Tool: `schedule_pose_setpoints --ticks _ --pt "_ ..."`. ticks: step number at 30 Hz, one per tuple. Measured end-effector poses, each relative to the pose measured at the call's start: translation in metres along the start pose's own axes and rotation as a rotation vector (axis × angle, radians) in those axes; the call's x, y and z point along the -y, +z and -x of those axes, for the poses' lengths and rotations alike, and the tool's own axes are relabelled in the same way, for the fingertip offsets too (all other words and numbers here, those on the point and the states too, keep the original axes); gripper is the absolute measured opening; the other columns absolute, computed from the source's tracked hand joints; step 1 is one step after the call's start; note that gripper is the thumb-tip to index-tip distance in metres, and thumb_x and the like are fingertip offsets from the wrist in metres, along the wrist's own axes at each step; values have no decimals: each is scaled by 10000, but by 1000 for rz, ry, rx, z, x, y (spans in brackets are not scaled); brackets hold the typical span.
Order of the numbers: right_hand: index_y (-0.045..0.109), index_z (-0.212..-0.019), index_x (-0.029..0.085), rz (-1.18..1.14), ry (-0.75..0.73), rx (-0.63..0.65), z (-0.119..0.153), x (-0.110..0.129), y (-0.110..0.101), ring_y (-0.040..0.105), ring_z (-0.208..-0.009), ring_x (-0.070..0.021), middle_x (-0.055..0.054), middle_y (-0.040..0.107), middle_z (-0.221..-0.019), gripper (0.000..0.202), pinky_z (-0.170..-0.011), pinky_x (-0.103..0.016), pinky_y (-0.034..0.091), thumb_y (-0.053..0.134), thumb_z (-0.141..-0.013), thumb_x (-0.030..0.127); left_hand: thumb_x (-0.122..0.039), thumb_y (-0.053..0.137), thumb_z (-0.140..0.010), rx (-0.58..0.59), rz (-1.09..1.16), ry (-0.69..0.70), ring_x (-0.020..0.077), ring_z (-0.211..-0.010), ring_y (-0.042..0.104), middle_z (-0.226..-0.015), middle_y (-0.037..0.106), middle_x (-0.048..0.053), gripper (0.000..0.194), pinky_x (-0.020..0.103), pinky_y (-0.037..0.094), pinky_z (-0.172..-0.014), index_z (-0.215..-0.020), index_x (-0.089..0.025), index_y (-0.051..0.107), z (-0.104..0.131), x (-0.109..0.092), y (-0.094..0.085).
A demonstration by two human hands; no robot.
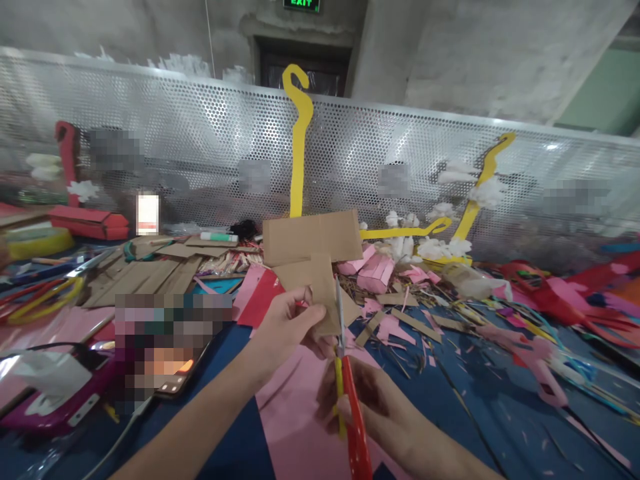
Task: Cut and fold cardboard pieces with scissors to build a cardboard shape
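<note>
A T-shaped piece of brown cardboard [313, 239] is upright at the centre, its wide part on top. My left hand [295, 327] pinches its narrow lower part between thumb and fingers. In my right hand [367, 400] are scissors [354, 420] with red and yellow handles, pointing away from me. Their blades lie along the right edge of the narrow cardboard part. Pink paper [285, 400] lies flat beneath both hands, and a red piece [261, 298] is left of the cardboard.
A pink glue gun [537, 363] lies at right. Cardboard strips [145, 277], a phone [185, 367] and a purple box [55, 400] are at left. Paper scraps [395, 330] litter the blue table. Yellow hooked shapes [299, 147] stand before a perforated metal panel [200, 133].
</note>
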State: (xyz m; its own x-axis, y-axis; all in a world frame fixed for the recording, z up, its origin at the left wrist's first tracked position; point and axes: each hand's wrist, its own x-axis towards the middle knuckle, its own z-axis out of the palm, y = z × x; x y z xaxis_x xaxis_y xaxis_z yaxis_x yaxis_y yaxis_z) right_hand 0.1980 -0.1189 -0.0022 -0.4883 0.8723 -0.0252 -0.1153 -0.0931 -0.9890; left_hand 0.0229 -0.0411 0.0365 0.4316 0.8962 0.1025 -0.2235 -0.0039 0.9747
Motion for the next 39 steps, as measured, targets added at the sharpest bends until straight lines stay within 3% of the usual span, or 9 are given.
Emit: schedule_pose_setpoints --ticks 19,23,27,32,39 --pt "525 -923 179 2 -19 35 -5 -4 -3 672 -788 -181 -70 657 -913 320 -753 -328 536 711 -879 436 -263 567 -872 31 1 19 147 -444 635 -584 688 33 149 239 521 -434 -769 -156 578 -1 4 -4" --pt "528 -938 182 -1 -20 50 -4 -5 -3 655 -798 -171 -65 648 -933 326 -766 -325 533 705 -880 449 -347 549 -918 11 -64 50 135 -456 616 -557 635 4 241 246 529 -467 -770 -159 570 -2 4 -4" --pt "561 -1002 179 33 7 26 -4 -12 -4 620 -878 -177 -54 609 -1000 411 -810 -322 514 806 -787 429 -429 526 -953 -109 -186 173 76 -409 495 -520 501 -56 359 186 426 -406 -698 -178 499 -3 6 -6" --pt "572 -1008 167 48 46 -12 -4 -12 -2 546 -827 -158 -59 559 -1018 605 -698 -275 493 866 -646 552 -445 491 -973 -74 -254 218 63 -382 454 -511 458 -70 398 185 358 -388 -672 -186 462 -4 11 -9" --pt "555 -1154 249 85 -67 81 9 -8 -12 543 -967 -170 -40 544 -1077 461 -927 -344 471 786 -807 446 -438 442 -994 63 -275 143 68 -374 461 -482 486 -57 401 181 346 -392 -699 -178 514 0 16 1"
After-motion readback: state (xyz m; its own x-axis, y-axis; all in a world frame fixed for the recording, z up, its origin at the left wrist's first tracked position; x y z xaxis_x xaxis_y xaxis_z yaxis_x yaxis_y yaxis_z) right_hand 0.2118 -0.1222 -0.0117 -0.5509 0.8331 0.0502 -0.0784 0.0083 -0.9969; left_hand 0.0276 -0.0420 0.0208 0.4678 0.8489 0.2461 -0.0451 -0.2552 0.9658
